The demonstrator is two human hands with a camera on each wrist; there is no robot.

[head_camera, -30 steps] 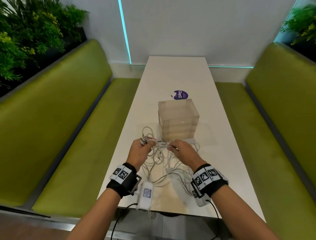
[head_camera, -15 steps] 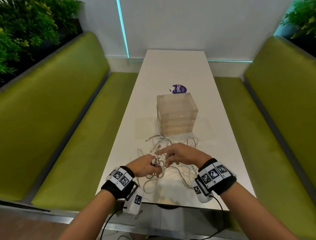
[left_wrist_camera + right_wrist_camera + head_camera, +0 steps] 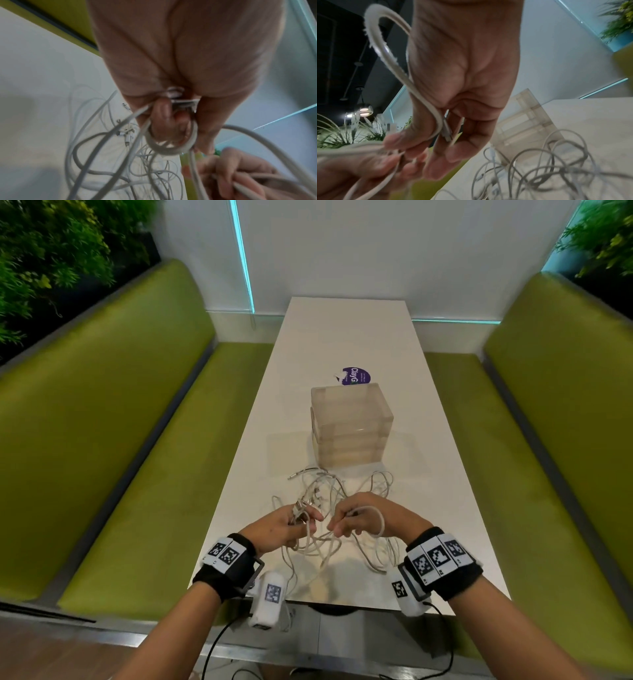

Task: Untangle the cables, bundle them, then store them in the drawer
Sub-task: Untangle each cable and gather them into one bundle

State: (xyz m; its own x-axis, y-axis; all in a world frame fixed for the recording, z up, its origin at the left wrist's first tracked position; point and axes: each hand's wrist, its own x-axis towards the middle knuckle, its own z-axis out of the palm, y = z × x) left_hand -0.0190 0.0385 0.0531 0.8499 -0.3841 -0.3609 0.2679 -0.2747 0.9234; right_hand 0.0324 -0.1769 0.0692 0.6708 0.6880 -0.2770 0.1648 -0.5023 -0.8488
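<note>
A tangle of white cables (image 3: pixel 329 501) lies on the white table (image 3: pixel 349 337) in front of a translucent drawer box (image 3: pixel 349 422). My left hand (image 3: pixel 291 523) grips a small coil of cable and a plug end (image 3: pixel 171 140), raised a little above the table. My right hand (image 3: pixel 356 518) pinches a thicker white cable (image 3: pixel 426 108) that loops over the back of the hand (image 3: pixel 373 515). In the right wrist view a plug tip (image 3: pixel 447 134) sits between the fingers. Loose loops (image 3: pixel 547 155) trail down from both hands to the pile.
Green bench seats (image 3: pixel 144 440) run along both sides of the table. A purple sticker (image 3: pixel 356 375) lies behind the drawer box. Plants (image 3: pixel 51 251) stand behind the left bench. The table's near edge (image 3: pixel 342 604) is just under my wrists.
Both hands pulled back from the box toward the near edge, drawing cable with them. They have separated slightly, and a loop now wraps the right hand.
</note>
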